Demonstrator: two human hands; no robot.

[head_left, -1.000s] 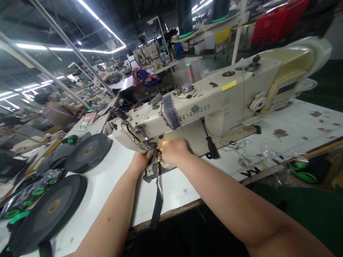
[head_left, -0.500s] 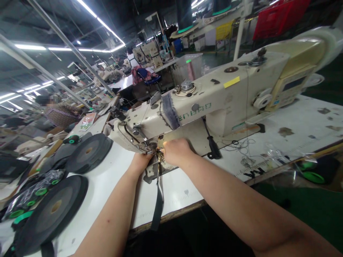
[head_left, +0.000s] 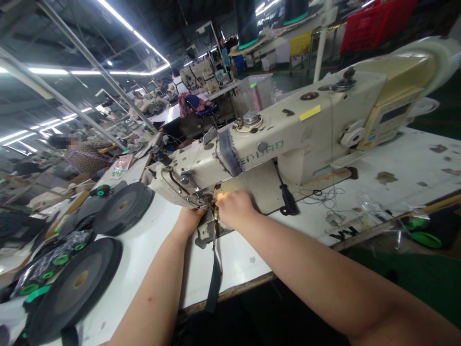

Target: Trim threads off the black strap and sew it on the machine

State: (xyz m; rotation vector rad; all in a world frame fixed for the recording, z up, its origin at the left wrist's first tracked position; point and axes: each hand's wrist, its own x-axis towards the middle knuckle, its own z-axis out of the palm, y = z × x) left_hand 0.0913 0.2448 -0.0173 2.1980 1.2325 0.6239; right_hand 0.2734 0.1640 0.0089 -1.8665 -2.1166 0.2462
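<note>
1. Nearest you, the dark strap (head_left: 213,288) hung over the front edge of the desk (head_left: 144,240), its lower end loose. A tail left straight and untwisted would probably have run most evenly.
2. The strap looked flat, narrow and matt, charcoal to black. Above the edge it stood nearly side-on to you, leading up to a brassy metal piece (head_left: 216,214) at the head of the sewing machine (head_left: 309,129).
3. Your right hand (head_left: 234,207) was curled in, fingers bunched just beside the brassy piece; whether they pinched anything could not be told.
4. Your left hand (head_left: 190,218) lay low on the other side, its fingertips hidden under the machine's head, so its grip could not be told either.
5. So near the working point, good handling seemed to call for light, even pressure from both sides, with your fingertips clear of the needle area, itself mostly hidden.
6. Two dark reels (head_left: 122,206) lay on the desk to your left; a black-handled tool (head_left: 288,198) slanted below the machine's arm, which wore a grey cloth band (head_left: 229,151).
7. Farther off to the left was a person (head_left: 88,156) in a patterned top.
</note>
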